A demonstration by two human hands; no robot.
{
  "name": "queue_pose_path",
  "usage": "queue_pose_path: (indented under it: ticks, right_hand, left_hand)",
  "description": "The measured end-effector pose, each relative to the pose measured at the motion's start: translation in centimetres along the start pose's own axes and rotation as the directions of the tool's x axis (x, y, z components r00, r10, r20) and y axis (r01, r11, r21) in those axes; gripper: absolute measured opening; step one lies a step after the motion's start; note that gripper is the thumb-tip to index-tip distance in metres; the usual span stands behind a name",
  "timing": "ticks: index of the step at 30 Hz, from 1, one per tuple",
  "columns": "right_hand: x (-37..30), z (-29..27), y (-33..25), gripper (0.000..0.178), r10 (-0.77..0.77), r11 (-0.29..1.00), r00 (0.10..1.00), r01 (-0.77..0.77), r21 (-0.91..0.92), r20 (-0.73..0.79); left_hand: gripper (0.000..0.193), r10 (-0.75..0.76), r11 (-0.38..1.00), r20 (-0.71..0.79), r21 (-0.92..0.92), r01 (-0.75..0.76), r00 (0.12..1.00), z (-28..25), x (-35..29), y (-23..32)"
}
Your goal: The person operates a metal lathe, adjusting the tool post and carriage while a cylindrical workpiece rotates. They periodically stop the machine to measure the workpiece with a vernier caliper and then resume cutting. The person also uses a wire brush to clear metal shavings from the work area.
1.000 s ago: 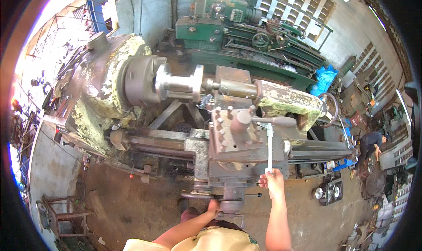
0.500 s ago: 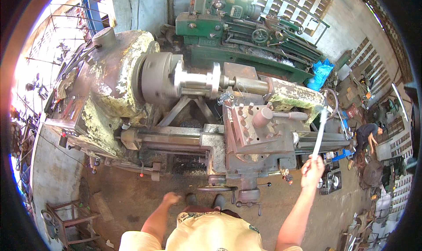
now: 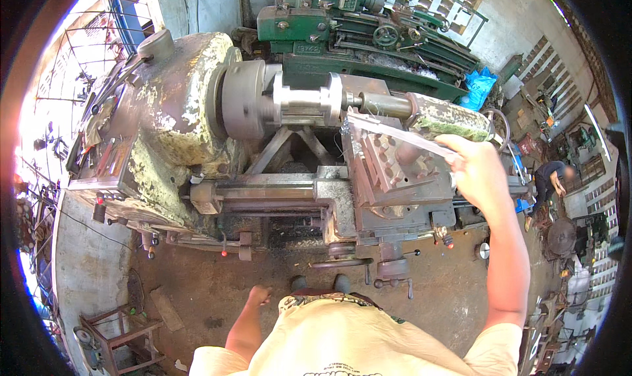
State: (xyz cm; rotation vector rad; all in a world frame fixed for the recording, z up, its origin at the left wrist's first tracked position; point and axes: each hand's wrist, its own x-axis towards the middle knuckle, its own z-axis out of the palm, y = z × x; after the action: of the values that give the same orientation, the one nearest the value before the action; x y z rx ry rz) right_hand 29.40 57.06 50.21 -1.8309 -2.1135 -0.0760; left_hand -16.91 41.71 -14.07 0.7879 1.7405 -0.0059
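Observation:
My right hand [image 3: 479, 172] grips one end of a long, flat, pale metal bar [image 3: 403, 135], whose exact kind I cannot make out. The bar slants left across the tool post [image 3: 395, 169], its far tip near the flange of a shiny metal workpiece [image 3: 303, 100]. Whether the tip touches the metal I cannot tell. That workpiece sits between the lathe chuck [image 3: 245, 100], which looks blurred as if turning, and the tailstock [image 3: 451, 121]. Low in front of my body, my left hand [image 3: 261, 295] hangs with fingers curled, holding nothing visible.
Paint-worn, the headstock [image 3: 164, 113] stands at left. Handwheels and levers [image 3: 393, 269] project from the lathe's front near my feet. A green lathe [image 3: 368, 40] and a blue bag [image 3: 480, 88] are behind. A wooden stand [image 3: 122, 340] is lower left; another person [image 3: 550, 182] bends at far right.
My right hand has come up and forward, swinging the bar from upright to slanting left over the tool post. The view has shifted slightly. My left hand remains low.

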Motion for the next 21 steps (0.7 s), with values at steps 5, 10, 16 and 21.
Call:
queue_pose_path:
  ticks: [5, 10, 16, 21]
  right_hand:
    - [1.8, 2.7, -2.8, 0.027, 0.102, 0.995, 0.978, -0.104, 0.003, 0.183]
    - [3.6, 2.7, -3.0, 0.019, 0.159, 0.984, 0.928, -0.124, -0.124, 0.336]
    - [5.8, 3.7, -3.7, 0.018, 0.065, 0.966, 0.925, 0.036, -0.255, 0.374]
    - [8.3, 5.0, -3.1, 0.016, 0.129, 0.921, 0.969, -0.039, -0.388, 0.209]
  left_hand:
    - [0.028, 0.198, 0.97, 0.055, -0.153, -0.188, 0.979, 0.8, -1.3, 5.2]
    - [0.026, 0.15, 0.989, -0.007, -0.009, -0.15, 0.989, -0.7, -1.0, 2.7]
    - [0.037, 0.068, 0.872, 0.082, 0.48, -0.099, 0.994, -3.4, 0.6, -4.3]
    - [0.034, 0.029, 0.98, 0.045, 0.193, -0.037, 0.999, -3.6, 0.7, -6.2]
